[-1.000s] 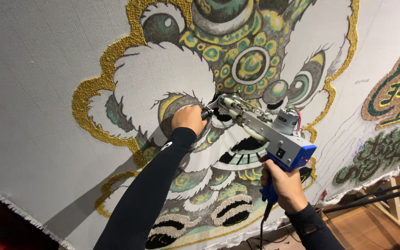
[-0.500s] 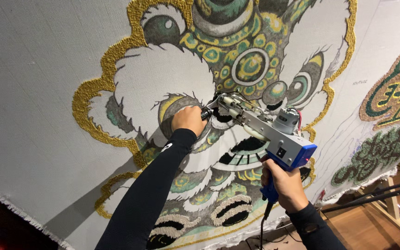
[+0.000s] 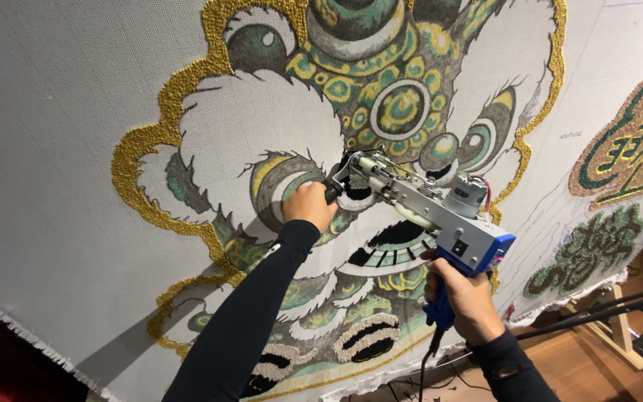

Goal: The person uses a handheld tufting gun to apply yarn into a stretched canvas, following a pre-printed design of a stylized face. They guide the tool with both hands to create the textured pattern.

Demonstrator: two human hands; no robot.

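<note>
stretched cloth | tufting gun nudged slightly right | both hands stay clenched on its grips

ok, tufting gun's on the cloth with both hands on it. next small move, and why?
Probably ease the tufting gun a little along the dark patch at its tip. The left hand grips the front handle, the right hand the blue grip, nose against the cloth.
</note>
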